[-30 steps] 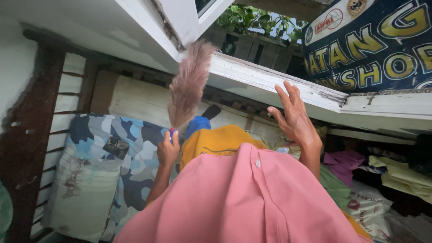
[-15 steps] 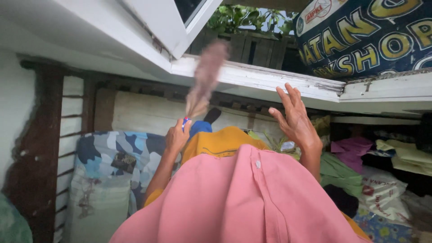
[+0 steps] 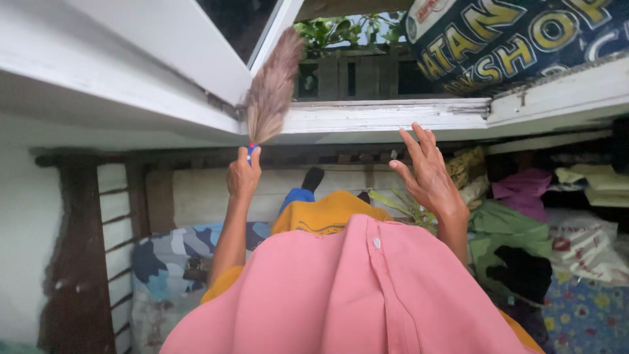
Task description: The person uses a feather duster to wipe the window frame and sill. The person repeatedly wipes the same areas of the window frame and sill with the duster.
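Closest to us, a pink cloth [image 3: 354, 295] fills the lower middle of the view, with a white button on its seam. Just past it lies a yellow garment [image 3: 324, 213] with a bit of blue cloth at its upper left edge.

Our left hand [image 3: 242, 176] rises from the left of the pink cloth, arm stretched upward. Its fingers are closed around the short handle of a feather duster [image 3: 270, 92], where a spot of red and blue shows at the grip. The duster's brownish plume stands up and leans slightly to the right, its base at the white window sill [image 3: 386, 118] and its tip reaching the corner where the open window frame [image 3: 170, 46] meets the opening.

Our right hand [image 3: 427, 172] is held up well apart from the left, palm open, fingers spread and empty. It hovers just below the sill; we cannot tell whether the fingertips touch it.

Below left, a camouflage-patterned pillow [image 3: 167, 269] in blues and greys lies against dark wooden slats [image 3: 85, 255]. To the right sits a heap of clothes [image 3: 517, 229] in green, purple and pale yellow, with a flowered blue fabric at the lower corner.

Farthest off, beyond the sill, we see a dark wooden fence [image 3: 354, 75], green leaves [image 3: 327, 29] above it, and a dark blue banner [image 3: 511, 36] with yellow lettering at upper right.
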